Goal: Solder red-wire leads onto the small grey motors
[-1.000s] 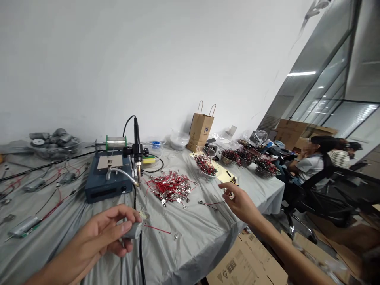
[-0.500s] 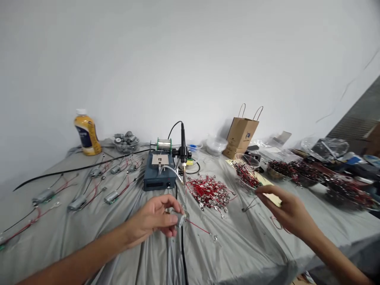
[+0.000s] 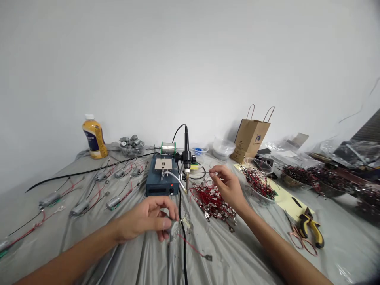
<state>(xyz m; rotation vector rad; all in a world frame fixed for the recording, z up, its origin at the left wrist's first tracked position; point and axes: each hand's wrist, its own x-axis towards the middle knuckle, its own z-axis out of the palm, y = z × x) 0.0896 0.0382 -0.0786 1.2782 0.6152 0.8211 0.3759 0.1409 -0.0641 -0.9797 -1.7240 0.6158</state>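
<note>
My left hand (image 3: 151,221) is closed on a small grey motor (image 3: 172,229) low in the middle of the view. A red wire runs out from the motor to the right and ends in a metal terminal (image 3: 208,257). Above the pile of red wires with metal tabs (image 3: 209,200), my right hand (image 3: 225,184) has its fingertips pinched together on a thin wire, of which only a faint strand shows. The soldering iron (image 3: 187,162), tip down in its stand, is just left of that hand. A blue soldering station (image 3: 154,180) sits behind my left hand.
Several wired motors (image 3: 79,208) lie at left, near a bowl of bare motors (image 3: 132,147) and a yellow bottle (image 3: 94,137). At right are a bowl of wired parts (image 3: 258,184), scissors (image 3: 297,235), pliers (image 3: 310,229) and a paper bag (image 3: 251,136). A black cable (image 3: 183,241) crosses the front.
My right hand has moved left from beside the bowl of wired parts to above the red wire pile. My left hand still holds the motor. The camera view has shifted, showing the pliers.
</note>
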